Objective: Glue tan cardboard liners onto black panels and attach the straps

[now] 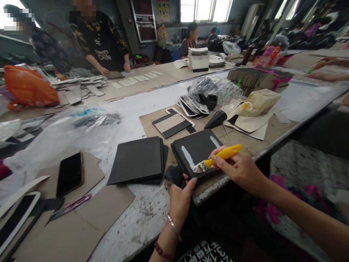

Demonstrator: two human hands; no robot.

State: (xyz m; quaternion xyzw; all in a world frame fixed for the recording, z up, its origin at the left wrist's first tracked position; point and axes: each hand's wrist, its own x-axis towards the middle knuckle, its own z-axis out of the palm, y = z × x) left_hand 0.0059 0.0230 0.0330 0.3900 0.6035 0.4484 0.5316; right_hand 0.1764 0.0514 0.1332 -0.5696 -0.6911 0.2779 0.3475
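My right hand (240, 169) is closed round a yellow-handled brush (218, 157) whose white, glue-laden bristles rest on the near edge of a black panel (197, 149). Two white glue strokes show on that panel. My left hand (180, 198) pinches the panel's near left corner together with a dark piece under it, thumb on top. A stack of black panels (139, 160) lies just to the left.
Behind the panel lie a black-and-tan cut piece (171, 123), a black cone (216, 119), plastic bags and a glue-stained cloth (257, 102). A phone (69, 174) and purple scissors (72, 205) lie at left on cardboard. Other people work across the table. The table edge runs close below my hands.
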